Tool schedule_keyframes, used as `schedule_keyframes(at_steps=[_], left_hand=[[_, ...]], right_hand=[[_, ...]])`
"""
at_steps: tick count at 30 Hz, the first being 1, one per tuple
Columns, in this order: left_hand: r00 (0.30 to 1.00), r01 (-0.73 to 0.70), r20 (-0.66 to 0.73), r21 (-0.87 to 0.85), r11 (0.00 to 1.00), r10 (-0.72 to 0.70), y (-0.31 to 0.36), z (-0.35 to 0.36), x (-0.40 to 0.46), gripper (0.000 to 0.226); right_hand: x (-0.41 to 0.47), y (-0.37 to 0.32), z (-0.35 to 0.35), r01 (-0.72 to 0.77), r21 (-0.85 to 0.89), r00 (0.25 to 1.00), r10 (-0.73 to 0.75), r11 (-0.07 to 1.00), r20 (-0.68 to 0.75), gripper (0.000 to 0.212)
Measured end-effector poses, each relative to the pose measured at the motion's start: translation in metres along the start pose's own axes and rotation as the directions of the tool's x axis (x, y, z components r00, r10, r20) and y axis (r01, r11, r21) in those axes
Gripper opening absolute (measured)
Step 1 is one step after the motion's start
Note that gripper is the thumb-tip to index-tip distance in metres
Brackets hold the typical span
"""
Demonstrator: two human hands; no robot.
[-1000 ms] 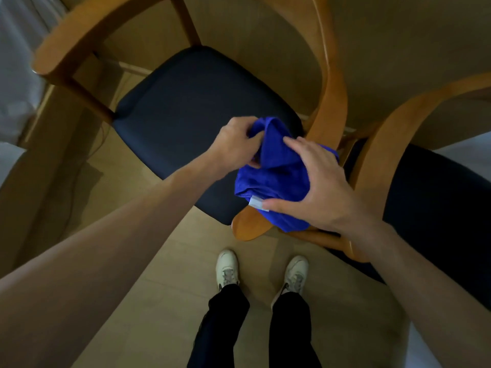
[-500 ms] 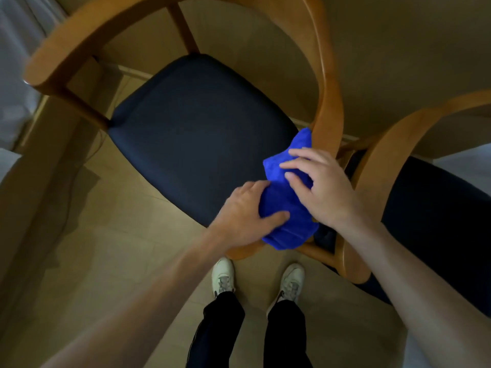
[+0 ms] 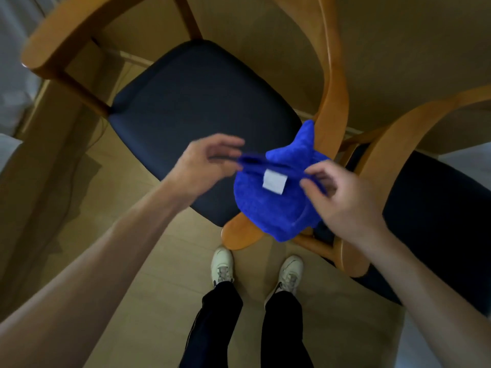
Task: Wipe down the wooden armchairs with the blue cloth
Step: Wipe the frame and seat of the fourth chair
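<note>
Cloth held between my two hands, centre-right of frame.

I see the cloth [image 3: 279, 205] stretched over the chair's [image 3: 202, 115] front right corner; my left hand [image 3: 204, 166] pinches its left edge, my right hand [image 3: 342, 195] pinches the right edge, white tag [image 3: 274, 181] facing up. A second chair [image 3: 435, 208] stands at right.

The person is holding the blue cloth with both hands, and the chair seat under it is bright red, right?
Not quite. The seat is dark navy, nearly black, not bright red; the head view shows it. The rest holds: the left hand and the right hand each pinch an edge of the blue cloth, which hangs over the front corner of the wooden armchair.
</note>
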State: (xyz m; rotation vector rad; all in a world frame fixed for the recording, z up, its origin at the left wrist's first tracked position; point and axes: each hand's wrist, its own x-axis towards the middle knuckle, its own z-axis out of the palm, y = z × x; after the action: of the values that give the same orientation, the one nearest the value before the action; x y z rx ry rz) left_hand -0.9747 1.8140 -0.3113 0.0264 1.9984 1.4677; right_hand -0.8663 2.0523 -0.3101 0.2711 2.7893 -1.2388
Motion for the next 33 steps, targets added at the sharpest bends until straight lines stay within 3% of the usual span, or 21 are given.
schedule_keyframes(at_steps=[3,5,9,12,14,16,19,22,24,26,28,30,33], left_hand=[[0.993,0.022,0.121,-0.101,0.995,-0.009,0.012,0.003,0.024,0.057],[0.994,0.036,0.1,-0.002,0.999,-0.035,0.007,0.012,0.038,0.059],[0.99,0.096,0.055,0.393,0.915,-0.128,-0.019,0.035,0.036,0.05],[0.993,0.093,0.03,0.377,0.922,-0.113,-0.04,0.055,0.009,0.045],[0.99,0.085,0.07,0.404,0.911,-0.123,-0.047,0.072,-0.008,0.072],[0.998,0.052,0.012,0.525,0.849,-0.068,-0.05,0.087,-0.016,0.091],[1.0,0.016,-0.014,0.55,0.835,-0.01,-0.047,0.09,-0.02,0.088],[0.998,-0.024,0.067,0.565,0.825,-0.017,-0.054,0.069,-0.041,0.098],[0.997,-0.024,0.07,0.57,0.822,-0.02,-0.064,0.053,-0.065,0.1],[0.999,-0.014,0.05,0.593,0.805,-0.02,-0.073,0.041,-0.086,0.097],[0.999,0.0,0.034,0.615,0.788,-0.026,-0.078,0.036,-0.093,0.093],[0.998,-0.003,0.046,0.653,0.758,-0.035,-0.078,0.037,-0.089,0.094],[0.995,-0.055,0.094,0.693,0.719,-0.015,-0.073,0.039,-0.086,0.105]], right_hand=[[0.018,0.004,-0.016,-0.186,-0.061,0.966,0.171,0.981,-0.195,0.022],[0.022,-0.002,-0.018,-0.146,-0.108,0.961,0.115,0.983,-0.25,0.028],[0.005,-0.017,0.001,0.133,-0.245,0.989,-0.147,0.96,-0.037,0.031],[0.005,-0.009,0.02,0.258,-0.299,0.965,-0.234,0.919,0.116,0.034],[0.016,0.004,0.03,0.235,-0.402,0.966,-0.166,0.885,0.198,0.039],[0.021,0.015,0.04,0.114,-0.438,0.984,-0.04,0.892,0.174,0.044],[0.008,0.016,0.056,0.02,-0.341,0.997,0.008,0.94,0.082,0.051],[-0.021,0.002,0.069,0.031,-0.277,0.99,0.01,0.96,0.144,0.054],[-0.041,-0.013,0.079,0.041,-0.305,0.981,0.019,0.951,0.192,0.057],[-0.061,-0.03,0.093,-0.008,-0.36,0.991,0.056,0.933,0.123,0.059],[-0.078,-0.05,0.111,-0.191,-0.249,0.981,0.174,0.95,-0.087,0.066],[-0.089,-0.066,0.123,-0.401,0.066,0.872,0.403,0.914,-0.276,0.07],[-0.088,-0.077,0.132,-0.53,0.373,0.727,0.634,0.762,-0.262,0.073]])
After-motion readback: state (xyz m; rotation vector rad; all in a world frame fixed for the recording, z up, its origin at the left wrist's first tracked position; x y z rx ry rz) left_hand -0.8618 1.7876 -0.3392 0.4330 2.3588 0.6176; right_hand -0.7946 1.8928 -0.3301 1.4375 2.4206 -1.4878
